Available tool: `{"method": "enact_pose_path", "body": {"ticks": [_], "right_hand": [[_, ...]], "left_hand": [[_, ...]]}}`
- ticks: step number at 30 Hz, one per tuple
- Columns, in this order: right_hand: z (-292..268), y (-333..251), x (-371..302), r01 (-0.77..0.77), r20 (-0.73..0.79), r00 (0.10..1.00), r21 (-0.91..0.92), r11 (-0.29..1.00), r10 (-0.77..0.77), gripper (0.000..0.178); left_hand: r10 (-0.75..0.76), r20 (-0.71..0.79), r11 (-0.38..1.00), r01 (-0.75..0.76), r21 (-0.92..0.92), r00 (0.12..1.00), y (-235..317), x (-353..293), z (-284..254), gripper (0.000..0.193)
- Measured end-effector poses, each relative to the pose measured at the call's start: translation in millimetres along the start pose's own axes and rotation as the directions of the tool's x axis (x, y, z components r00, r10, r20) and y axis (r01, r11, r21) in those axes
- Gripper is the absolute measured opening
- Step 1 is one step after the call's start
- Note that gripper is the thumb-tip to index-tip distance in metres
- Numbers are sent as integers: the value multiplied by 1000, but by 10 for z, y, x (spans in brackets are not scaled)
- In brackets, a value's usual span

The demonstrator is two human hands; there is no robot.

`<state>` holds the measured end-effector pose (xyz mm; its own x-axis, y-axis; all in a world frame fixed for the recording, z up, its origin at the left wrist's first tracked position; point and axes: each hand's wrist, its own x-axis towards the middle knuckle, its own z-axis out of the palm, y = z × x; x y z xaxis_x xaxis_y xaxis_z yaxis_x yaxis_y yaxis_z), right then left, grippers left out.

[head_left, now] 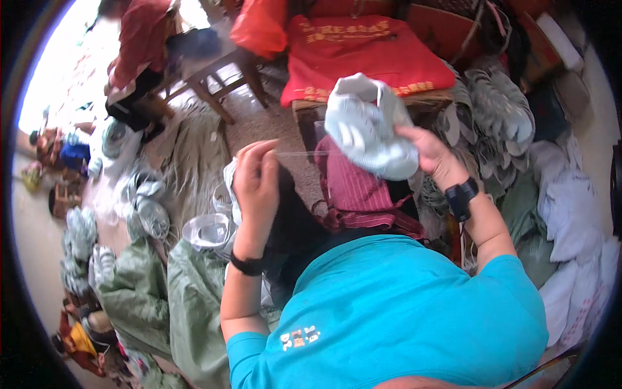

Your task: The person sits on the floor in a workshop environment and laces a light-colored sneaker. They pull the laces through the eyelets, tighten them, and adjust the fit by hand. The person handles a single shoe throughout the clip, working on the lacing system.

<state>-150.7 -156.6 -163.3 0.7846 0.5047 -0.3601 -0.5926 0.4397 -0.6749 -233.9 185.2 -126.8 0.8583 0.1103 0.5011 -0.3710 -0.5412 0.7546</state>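
A pale blue-grey shoe upper point(366, 129) with white stripes is held up in front of me. My right hand point(429, 150) grips its right edge, thumb and fingers around the rim. From the upper, thin pale thread point(299, 153) runs taut leftward to my left hand point(256, 185), whose fingers are bent together on it. Any needle is too small to make out. Below the upper, a maroon striped cloth point(355, 185) lies across my lap.
A red cloth point(369, 58) covers a wooden stand ahead. Bundled shoe uppers point(499, 110) pile up at the right, with white fabric point(573, 220) nearby. Green sacks point(194, 305) stand at my left. Another person point(139, 52) is beside a wooden stool point(220, 78), far left.
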Motion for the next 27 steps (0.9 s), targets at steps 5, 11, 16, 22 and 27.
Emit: {"method": "enact_pose_path", "body": {"ticks": [5,11,16,22,27], "right_hand": [[-86,167,-279,32,10,999,20,999,-33,42],[263,-74,-193,188,25,982,-44,981,-187,44],[653,-294,-131,303,299,942,-566,767,-151,53],[386,-207,50,12,30,814,-999,-35,-580,64],[600,75,55,-42,236,714,-925,-378,-659,60]], "left_hand": [[-45,214,975,89,-202,976,2,357,1051,27],[-315,531,549,607,-574,787,34,583,1302,44],[-312,847,-268,816,-512,429,-147,743,1007,51],[60,812,-525,710,-470,581,-552,740,597,42],[-102,778,-689,520,-505,620,-779,722,341,35]]}}
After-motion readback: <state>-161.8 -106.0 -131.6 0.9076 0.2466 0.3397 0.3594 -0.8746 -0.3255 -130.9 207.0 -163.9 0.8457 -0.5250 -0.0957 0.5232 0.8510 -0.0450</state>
